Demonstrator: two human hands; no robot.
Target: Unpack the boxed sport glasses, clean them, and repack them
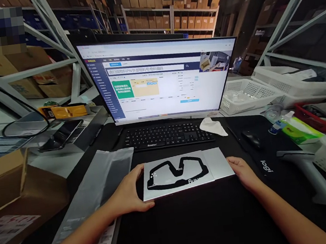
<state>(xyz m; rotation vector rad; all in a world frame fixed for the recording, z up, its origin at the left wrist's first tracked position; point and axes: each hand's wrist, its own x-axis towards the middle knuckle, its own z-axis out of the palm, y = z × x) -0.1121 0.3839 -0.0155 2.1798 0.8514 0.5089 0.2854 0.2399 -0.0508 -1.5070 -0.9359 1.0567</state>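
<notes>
A flat silver-white box (177, 175) printed with a black glasses outline is held level above the black desk mat. Its plain inner box (220, 163) sticks out of the printed sleeve on the right. My left hand (131, 191) is closed around the sleeve's left end, thumb along the near edge. At the other end, my right hand (244, 170) pinches the edge of the inner box. A clear plastic bag (91, 190) lies flat under my left forearm, with a barcode label near its lower end. What the box contains is hidden.
Behind the box stand a keyboard (164, 135) and a lit monitor (161, 86). An opened cardboard box (41, 192) sits at the left. To the right are a mouse (252, 139), a barcode scanner (313, 172), a tissue pack (302, 130) and white baskets (247, 92).
</notes>
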